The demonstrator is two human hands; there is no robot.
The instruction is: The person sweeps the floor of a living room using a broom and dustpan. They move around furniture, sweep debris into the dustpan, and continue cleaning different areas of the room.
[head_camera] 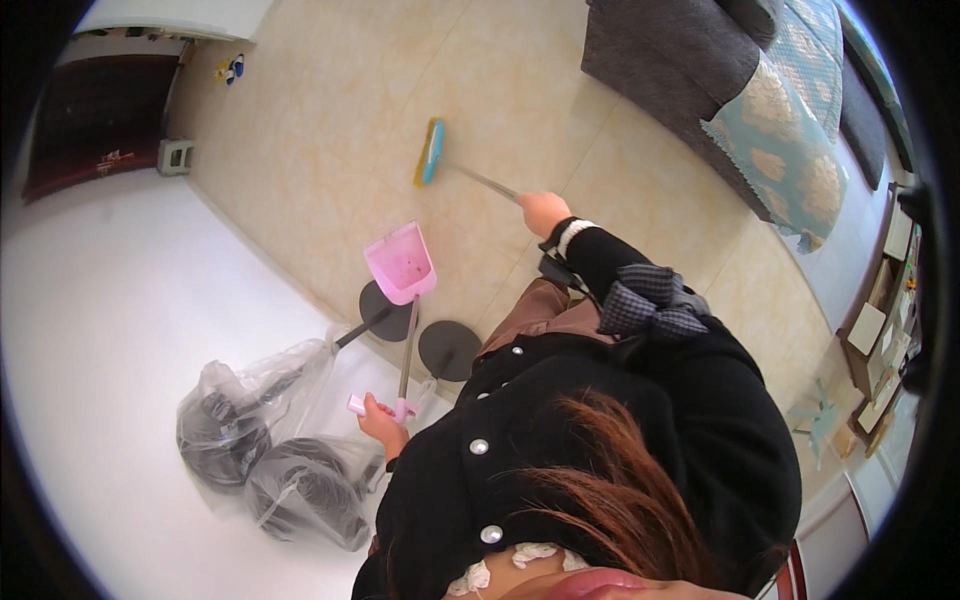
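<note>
My left hand (384, 426) is closed around the pink handle of a long-handled dustpan. Its pink pan (402, 262) is lower down near the floor, with small dark bits inside. My right hand (544, 214) grips the metal pole of a broom. The blue broom head (433, 152) with yellowish bristles is over the tiled floor, apart from the dustpan and farther from me.
Two plastic-wrapped pedestal fans (225, 435) with round dark bases (450, 350) stand by the white wall at left. A dark grey sofa (667, 60) is at upper right. Slippers (235, 69) lie near the dark door (101, 112); shelves (870, 330) line the right.
</note>
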